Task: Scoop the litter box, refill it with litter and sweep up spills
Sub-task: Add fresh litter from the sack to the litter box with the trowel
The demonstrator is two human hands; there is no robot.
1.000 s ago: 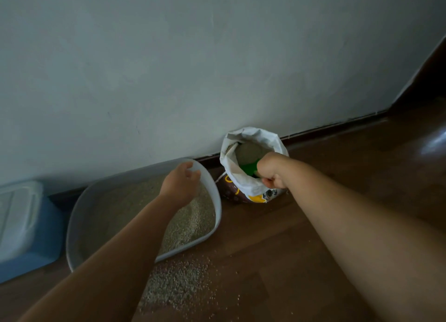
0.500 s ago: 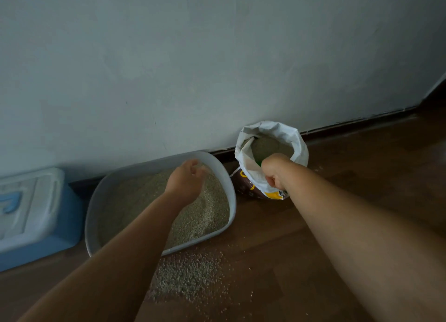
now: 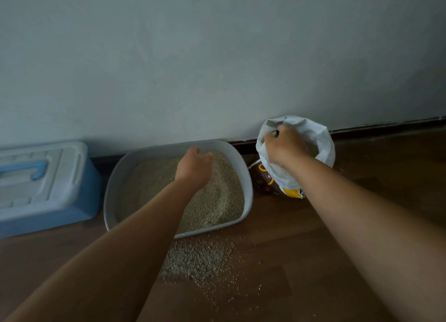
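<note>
Your right hand is dipping deeper into the litter bag, grip not discernible; litter box is sitting just leftward.

1. We see a blue plastic box standing on the wooden floor, at the floor's far left edge, with its back close to the wall.
2. A pale lid covers the top of the box. It is moulded in ribbed panels and sits flat and closed.
3. A light blue handle lies folded down in a recess of the lid.
4. The wall is plain and pale grey, and it fills the upper half of our view.
5. A dark baseboard runs along the foot of the wall, at the floor's far edge.
6. The floor is dark brown boards with a dull sheen.
</note>
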